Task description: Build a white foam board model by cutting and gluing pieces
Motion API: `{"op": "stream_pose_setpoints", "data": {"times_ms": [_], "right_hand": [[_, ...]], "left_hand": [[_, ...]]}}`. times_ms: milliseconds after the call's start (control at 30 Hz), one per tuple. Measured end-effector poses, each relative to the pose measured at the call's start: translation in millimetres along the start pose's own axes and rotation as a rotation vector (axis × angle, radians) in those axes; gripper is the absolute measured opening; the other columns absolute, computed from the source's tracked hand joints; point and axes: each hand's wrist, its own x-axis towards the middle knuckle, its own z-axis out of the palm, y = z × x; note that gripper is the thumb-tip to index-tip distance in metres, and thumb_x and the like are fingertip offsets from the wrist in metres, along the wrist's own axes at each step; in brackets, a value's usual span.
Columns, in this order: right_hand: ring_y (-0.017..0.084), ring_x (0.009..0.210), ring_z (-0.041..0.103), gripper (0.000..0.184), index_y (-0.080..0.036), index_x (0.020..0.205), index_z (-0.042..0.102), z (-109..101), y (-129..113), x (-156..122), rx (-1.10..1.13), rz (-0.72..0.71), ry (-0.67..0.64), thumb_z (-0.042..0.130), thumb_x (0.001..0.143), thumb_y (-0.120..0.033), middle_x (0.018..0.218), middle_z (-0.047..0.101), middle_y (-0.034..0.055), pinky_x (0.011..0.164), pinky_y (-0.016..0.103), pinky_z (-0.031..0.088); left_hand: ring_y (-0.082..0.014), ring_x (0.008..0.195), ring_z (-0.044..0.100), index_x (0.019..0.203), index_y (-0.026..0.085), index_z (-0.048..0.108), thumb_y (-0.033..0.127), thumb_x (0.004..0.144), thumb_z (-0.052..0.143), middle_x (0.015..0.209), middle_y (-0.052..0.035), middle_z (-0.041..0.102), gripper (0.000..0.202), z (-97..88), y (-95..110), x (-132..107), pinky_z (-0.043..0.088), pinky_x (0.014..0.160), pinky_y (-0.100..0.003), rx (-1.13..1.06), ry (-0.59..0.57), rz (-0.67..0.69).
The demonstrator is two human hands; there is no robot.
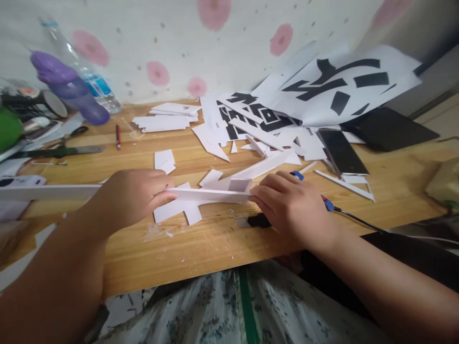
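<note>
A long white board strip [211,194] stands on edge between my two hands, and its other length [50,192] runs out to the left. My left hand [134,196] pinches it near its middle with thumb and fingers. At its right end, my right hand [292,203] is closed on the strip. Flat white cut-out pieces [193,212] lie just under and behind it, with a small upright white piece [240,185] near my right fingertips. A blue corded tool [328,204] is mostly hidden by my right hand. A black flat item [258,220] lies below that hand.
White offcuts [168,122] and a phone [342,152] lie farther back. Printed sheets [333,86] lean at the back right. A purple bottle [71,88], a clear bottle [100,88], a red pen [118,137] and a knife [60,151] are at the left.
</note>
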Motion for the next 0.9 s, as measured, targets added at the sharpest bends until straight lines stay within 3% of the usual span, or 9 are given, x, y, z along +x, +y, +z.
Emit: {"op": "stream_pose_setpoints", "data": {"times_ms": [133,467,900], "right_hand": [[0.017,0.068,0.046,0.017,-0.016,0.077,0.067,-0.8,-0.7,2.0,-0.097,-0.036,-0.017,0.053,0.083,-0.01,0.07,0.06,0.0038,0.056,0.031,0.033],[0.017,0.067,0.043,0.015,-0.016,0.073,0.066,5.3,1.5,3.4,-0.084,-0.064,0.004,0.055,0.083,-0.012,0.069,0.06,0.0035,0.058,0.031,0.034],[0.017,0.067,0.043,0.017,-0.018,0.069,0.063,6.5,-0.2,3.5,-0.048,-0.038,-0.021,0.054,0.083,-0.012,0.069,0.06,0.0032,0.058,0.032,0.032]], "left_hand": [[-0.0183,0.074,0.056,0.078,0.02,0.06,0.038,0.094,0.036,0.074,-0.0008,0.06,0.034,2.7,0.7,-0.4,0.03,0.06,-0.027,0.058,-0.039,-0.007],[-0.0179,0.062,0.055,0.069,0.022,0.055,0.038,0.093,0.035,0.065,0.0009,0.057,0.035,8.5,-1.3,0.2,0.027,0.053,-0.027,0.114,0.088,0.02],[-0.0208,0.069,0.059,0.084,0.021,0.061,0.04,0.091,0.035,0.078,-0.0023,0.065,0.033,4.9,3.2,1.2,0.03,0.057,-0.028,0.04,-0.064,-0.103]]}}
